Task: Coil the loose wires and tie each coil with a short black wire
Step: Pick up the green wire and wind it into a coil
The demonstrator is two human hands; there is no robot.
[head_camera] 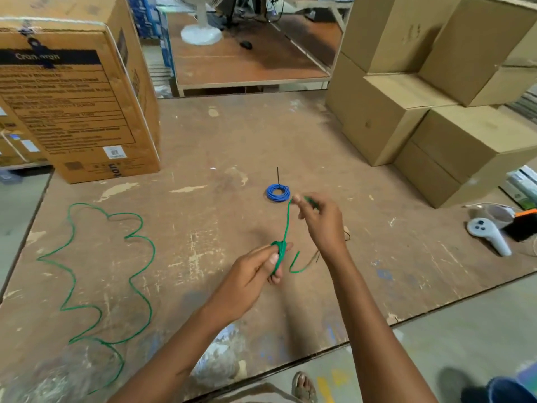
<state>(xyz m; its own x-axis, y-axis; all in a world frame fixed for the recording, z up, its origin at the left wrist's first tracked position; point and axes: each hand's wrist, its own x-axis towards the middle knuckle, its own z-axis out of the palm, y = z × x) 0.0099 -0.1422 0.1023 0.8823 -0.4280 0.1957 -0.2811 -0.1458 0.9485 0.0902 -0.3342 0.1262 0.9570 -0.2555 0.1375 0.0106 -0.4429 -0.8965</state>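
Observation:
My left hand (255, 269) grips a small green wire coil (279, 253) above the brown table (203, 141). A strand of that wire rises from the coil to my right hand (319, 219), which pinches it near the fingertips. A short green end (295, 264) hangs below the coil. A long loose green wire (110, 274) snakes over the left part of the table. Just beyond my right hand lies a blue wire coil (278, 192), with a short black wire (278, 175) sticking out of its far side.
A large printed cardboard box (75, 103) stands at the back left. Stacked plain cardboard boxes (436, 97) fill the back right. A white controller (488, 235) and an orange-and-black item (523, 225) lie at the right edge. The table's front edge runs near my sandalled foot (305, 388).

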